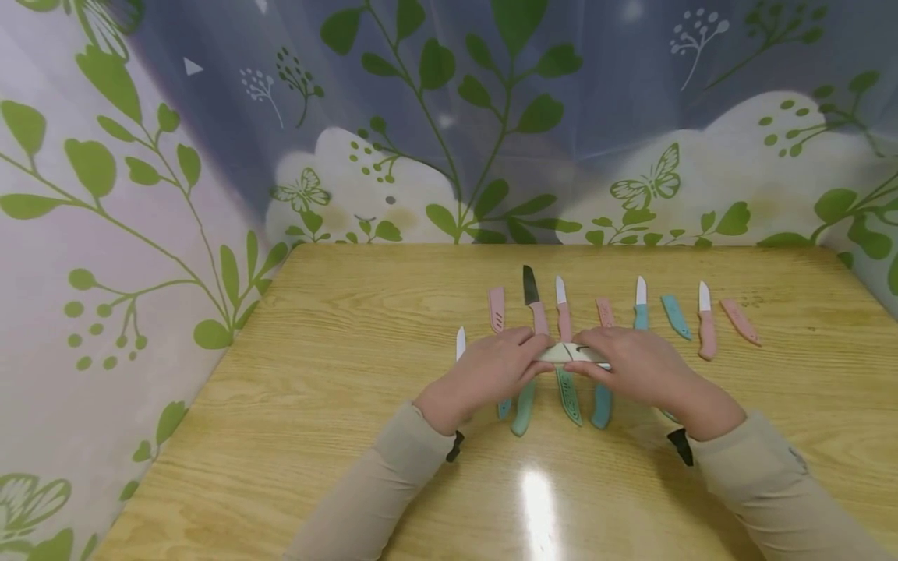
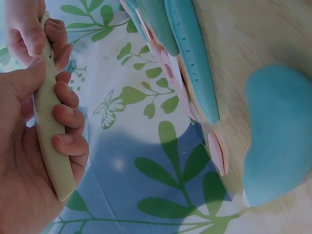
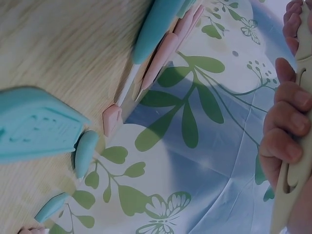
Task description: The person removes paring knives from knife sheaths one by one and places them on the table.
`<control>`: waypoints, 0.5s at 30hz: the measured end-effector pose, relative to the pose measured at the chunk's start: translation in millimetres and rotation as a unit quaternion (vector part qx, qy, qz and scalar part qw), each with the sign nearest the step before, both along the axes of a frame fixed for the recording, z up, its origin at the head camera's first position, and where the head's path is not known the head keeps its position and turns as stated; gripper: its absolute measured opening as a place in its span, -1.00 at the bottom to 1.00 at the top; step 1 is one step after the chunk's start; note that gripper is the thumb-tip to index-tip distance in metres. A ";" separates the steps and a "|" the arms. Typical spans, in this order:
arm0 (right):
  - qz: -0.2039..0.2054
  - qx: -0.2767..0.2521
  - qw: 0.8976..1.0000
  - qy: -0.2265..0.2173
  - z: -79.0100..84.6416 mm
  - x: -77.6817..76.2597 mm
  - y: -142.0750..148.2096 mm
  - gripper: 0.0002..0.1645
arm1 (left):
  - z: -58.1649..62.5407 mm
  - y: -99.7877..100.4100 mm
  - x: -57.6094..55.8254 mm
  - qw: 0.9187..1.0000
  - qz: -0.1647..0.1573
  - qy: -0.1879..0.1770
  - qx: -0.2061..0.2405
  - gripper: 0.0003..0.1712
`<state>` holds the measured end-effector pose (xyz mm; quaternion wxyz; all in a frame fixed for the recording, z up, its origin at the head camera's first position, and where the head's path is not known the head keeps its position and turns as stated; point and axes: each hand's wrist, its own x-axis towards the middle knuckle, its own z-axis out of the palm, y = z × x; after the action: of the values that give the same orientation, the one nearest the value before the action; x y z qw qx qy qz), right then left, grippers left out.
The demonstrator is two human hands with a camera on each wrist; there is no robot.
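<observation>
Both hands meet over the table around a cream knife (image 2: 48, 112) and its slotted cream sheath (image 3: 305, 63), which are joined end to end. In the left wrist view, my left hand (image 1: 487, 366) wraps its fingers around the plain handle, thumb along the top. My right hand (image 1: 645, 362) grips the sheath, fingers curled over its side in the right wrist view. The blade is hidden. Below the hands lie a green handle (image 1: 522, 409), a green sheath (image 1: 570, 397) and a blue handle (image 1: 601, 407), partly covered by the hands in the head view.
Behind the hands lie a dark-bladed knife (image 1: 529, 287), a pink sheath (image 1: 496, 308), a white-bladed blue knife (image 1: 641, 300), a blue sheath (image 1: 676, 315), a pink knife (image 1: 706, 331) and another pink sheath (image 1: 740, 321). Patterned cloth (image 1: 505, 156) hangs along the table's back edge.
</observation>
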<state>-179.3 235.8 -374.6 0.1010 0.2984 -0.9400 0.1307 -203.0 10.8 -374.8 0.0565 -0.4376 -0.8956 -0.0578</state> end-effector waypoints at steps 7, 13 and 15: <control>0.000 0.001 1.000 -0.007 1.0 -0.5 0.2 -0.67 | -1.7 -0.1 -0.4 1.000 -0.003 0.007 0.005 -0.60; -0.002 0.004 1.000 -0.003 1.6 -0.7 0.9 -0.67 | -2.4 -0.2 -0.2 1.000 -0.005 0.018 0.004 -0.63; -0.001 0.004 1.000 -0.003 1.5 -1.0 0.9 -0.66 | -2.7 0.0 -0.1 1.000 0.000 0.018 0.001 -0.64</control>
<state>-180.3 236.7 -373.1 0.0968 0.2974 -0.9412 0.1281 -203.1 10.9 -377.5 0.0731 -0.4388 -0.8942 -0.0503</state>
